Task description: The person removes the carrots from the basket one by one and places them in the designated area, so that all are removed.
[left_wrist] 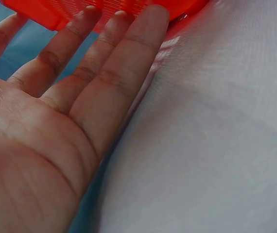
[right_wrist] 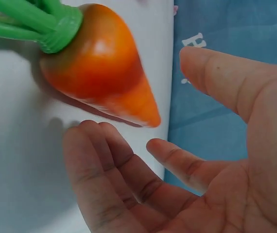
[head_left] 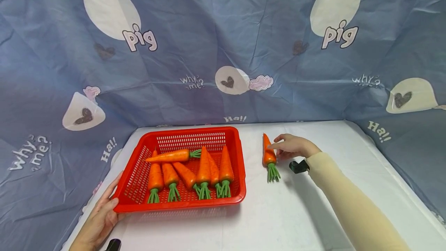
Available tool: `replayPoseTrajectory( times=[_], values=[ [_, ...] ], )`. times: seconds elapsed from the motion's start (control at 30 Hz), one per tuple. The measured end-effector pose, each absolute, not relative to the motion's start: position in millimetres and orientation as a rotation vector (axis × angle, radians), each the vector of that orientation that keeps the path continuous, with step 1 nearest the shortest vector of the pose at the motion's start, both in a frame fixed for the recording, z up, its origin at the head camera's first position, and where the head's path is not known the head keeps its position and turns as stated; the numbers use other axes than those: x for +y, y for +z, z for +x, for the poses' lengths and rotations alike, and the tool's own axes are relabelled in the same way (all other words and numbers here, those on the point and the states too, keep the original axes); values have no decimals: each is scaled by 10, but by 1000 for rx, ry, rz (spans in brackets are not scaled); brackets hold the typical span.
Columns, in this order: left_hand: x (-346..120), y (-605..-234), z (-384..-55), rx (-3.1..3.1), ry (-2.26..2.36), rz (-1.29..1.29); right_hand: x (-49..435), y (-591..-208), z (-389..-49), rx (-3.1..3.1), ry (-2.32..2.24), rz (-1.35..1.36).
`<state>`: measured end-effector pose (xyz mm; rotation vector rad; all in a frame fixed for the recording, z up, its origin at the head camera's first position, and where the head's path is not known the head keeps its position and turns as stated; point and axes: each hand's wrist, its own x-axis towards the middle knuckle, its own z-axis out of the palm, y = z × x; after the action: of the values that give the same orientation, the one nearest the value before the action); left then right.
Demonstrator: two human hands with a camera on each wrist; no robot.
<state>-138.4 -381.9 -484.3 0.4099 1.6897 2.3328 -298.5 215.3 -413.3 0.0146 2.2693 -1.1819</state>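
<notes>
A red plastic basket with slotted walls holds several orange carrots with green stalks; one lies crosswise over others. At its near left corner, my left hand rests with thumb and fingertips against the outside. The left wrist view has the fingers fairly straight, tips at the basket wall. Right of the basket, a single carrot lies on the white cloth, stalks toward me. Beside it is my right hand, forefinger over it in the head view. In the right wrist view, spread fingers stand apart from the carrot.
A white cloth covers the table under the basket and carrot. Behind and at both sides hangs a blue printed curtain. A black strap piece shows at the right wrist, another at the left.
</notes>
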Motion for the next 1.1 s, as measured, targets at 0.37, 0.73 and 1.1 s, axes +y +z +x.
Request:
replayPoseTrajectory(
  times=[0.37,0.73,1.1],
  values=[
    [-3826,-4835,-1393,1733,2318,368,2146,-3877,-2979,2284,-1203,-33],
    [-3819,-4833,-1379,1768,2304,340,1969,-3651,-3024,2285,-1250,-56],
    [-3810,-4814,-1373,1763,2305,330,1774,-3511,-3019,2258,-1305,-120]
  ],
)
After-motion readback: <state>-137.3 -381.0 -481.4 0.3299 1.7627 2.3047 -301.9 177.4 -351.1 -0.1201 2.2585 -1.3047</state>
